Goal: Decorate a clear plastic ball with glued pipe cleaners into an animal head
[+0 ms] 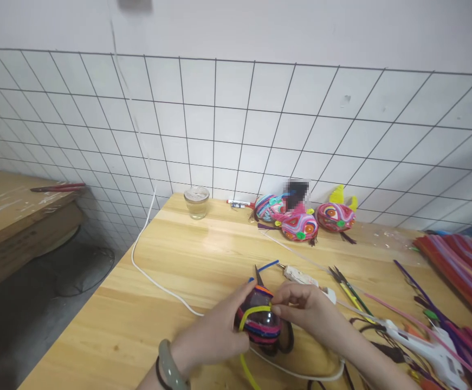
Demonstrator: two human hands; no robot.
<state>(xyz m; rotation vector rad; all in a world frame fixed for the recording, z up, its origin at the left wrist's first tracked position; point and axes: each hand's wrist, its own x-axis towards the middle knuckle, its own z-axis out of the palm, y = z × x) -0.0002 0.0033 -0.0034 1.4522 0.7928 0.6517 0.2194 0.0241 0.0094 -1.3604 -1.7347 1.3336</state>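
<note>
- The left hand (225,319) grips the ball (262,320) by its left side, above the table (109,336), near middle.
- The right hand (306,310) pinches the yellow strip (255,310) at the ball's right side.
- A glue gun (416,342) lies near right; a cup (197,205) stands far left.

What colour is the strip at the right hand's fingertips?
Yellow; the strip by the right hand shows in the head view.
</note>
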